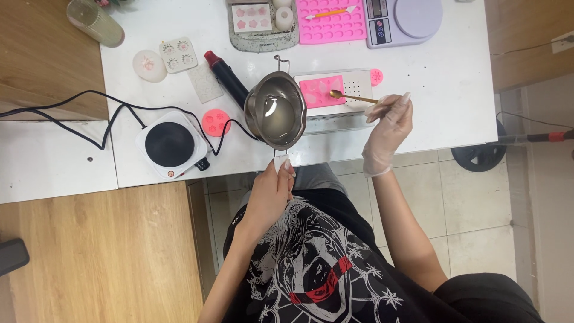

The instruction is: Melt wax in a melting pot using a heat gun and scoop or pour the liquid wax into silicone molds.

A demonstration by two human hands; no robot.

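Pot [276,110] handle in left hand [272,191] grip; gloved right hand [387,128] pinches spoon [353,97] over pink mould [321,91].

Off to the side, a small white hot plate [170,144] sits with its black cord [72,116] trailing left, a kitchen scale [404,20] up top, and a black heat gun [226,78] lying nearby.

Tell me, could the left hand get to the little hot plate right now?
Probably not at once: the left hand is gripping the metal pot. The path to the hot plate looks open otherwise.
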